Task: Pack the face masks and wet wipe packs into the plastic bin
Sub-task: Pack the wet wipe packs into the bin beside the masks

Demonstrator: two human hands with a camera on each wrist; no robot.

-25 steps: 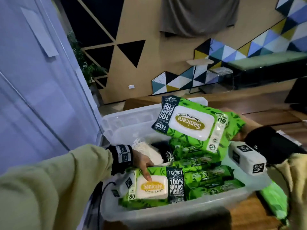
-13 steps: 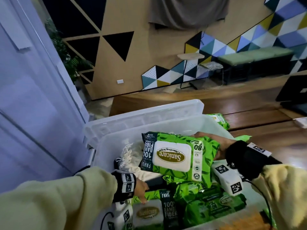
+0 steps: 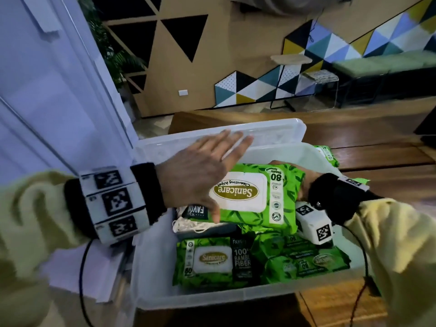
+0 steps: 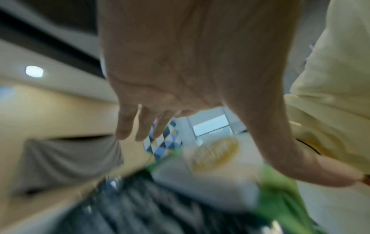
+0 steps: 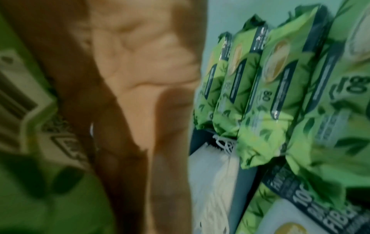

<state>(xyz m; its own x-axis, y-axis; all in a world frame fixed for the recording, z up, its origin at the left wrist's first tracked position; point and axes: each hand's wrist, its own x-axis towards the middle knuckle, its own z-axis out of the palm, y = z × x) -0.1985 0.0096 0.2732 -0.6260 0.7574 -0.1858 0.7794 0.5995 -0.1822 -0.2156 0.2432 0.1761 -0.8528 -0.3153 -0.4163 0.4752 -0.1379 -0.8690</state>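
A wall of coloured triangle panels [image 3: 318, 67] backs a wooden counter [image 3: 354, 138] carrying a clear plastic bin [image 3: 151, 279], its lid [image 3: 271, 131] lying against the far rim. Inside the bin, near side, green wipe packs [image 3: 213, 260] lie flat; more packs [image 5: 250, 79] are stacked side by side, seen in the right wrist view. White face masks [image 3: 188, 225] lie at the left, partly under the top pack [image 3: 247, 197]. The right hand [image 3: 304, 185] grips that pack's right end, holding it over the bin's contents. The left hand [image 3: 200, 171] hovers above the pack, fingers [image 3: 226, 142] straight and spread, holding nothing. Another pack [image 3: 328, 155] lies on the counter beyond the bin.
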